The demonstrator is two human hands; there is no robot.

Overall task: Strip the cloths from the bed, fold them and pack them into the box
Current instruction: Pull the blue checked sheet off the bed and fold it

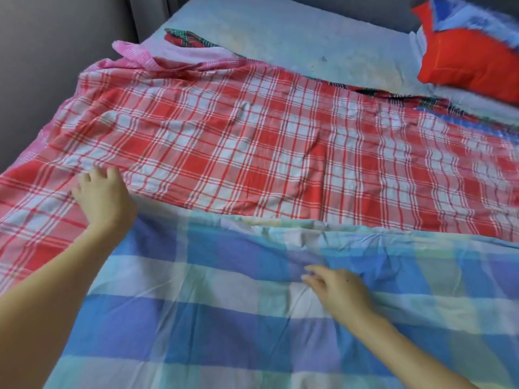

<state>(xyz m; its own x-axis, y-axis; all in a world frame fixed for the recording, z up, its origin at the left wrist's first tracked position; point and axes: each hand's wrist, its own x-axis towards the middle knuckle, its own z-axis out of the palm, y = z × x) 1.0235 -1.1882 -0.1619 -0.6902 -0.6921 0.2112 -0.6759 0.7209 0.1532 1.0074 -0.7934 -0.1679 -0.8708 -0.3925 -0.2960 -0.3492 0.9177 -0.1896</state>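
Nearest the person, a blue checked cloth lies spread across the near part of the bed. The right hand rests on it palm down, with straight fingers pointing left toward a crease, grasping nothing. Just past that hand's fingertips, the blue cloth's rumpled far edge overlaps a red checked cloth.

The left hand reaches out further, left of the right hand and beyond it, onto the red checked cloth. Its back faces the camera and its fingertips bend down into a wrinkle. I cannot tell whether they pinch the fabric or only press on it. The red cloth spreads from this hand far to the right and away.

Beyond the left hand, at the red cloth's far edge, lies a bunched pink cloth, with a folded dark tartan cloth just behind it. The bare pale mattress lies beyond these. Far beyond the right hand, a red pillow lies at the right.
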